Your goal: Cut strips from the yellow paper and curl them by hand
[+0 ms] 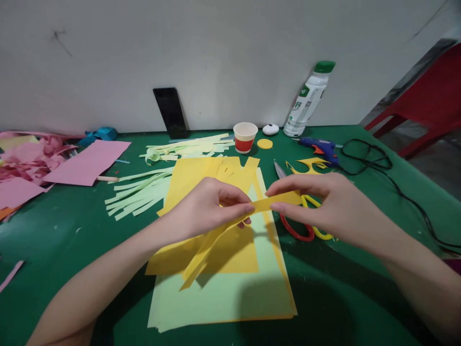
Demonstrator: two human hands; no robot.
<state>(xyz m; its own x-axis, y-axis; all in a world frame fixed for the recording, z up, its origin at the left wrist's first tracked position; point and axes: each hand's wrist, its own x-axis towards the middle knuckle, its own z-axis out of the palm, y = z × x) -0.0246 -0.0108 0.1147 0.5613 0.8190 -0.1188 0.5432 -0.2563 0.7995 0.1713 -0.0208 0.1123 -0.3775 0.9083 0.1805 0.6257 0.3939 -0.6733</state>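
Observation:
Between my two hands runs a yellow paper strip (262, 204). My left hand (211, 206) pinches it between thumb and fingers, and its loose tails hang down to the lower left. Thumb and fingers of my right hand (320, 197) close on the strip near its other end. Under my hands lie yellow paper sheets (230, 257) on a stack of pale green sheets (216, 302). Scissors (297, 230) with red and yellow handles lie beneath my right hand, partly hidden by it.
Pale green fringed paper (144, 194) lies left of the stack. Behind stand a red-and-white paper cup (245, 139), a leaning phone (171, 113) and a tilted bottle (308, 103). A blue glue gun (320, 146) with a black cord is at right. Pink paper (88, 163) covers the left.

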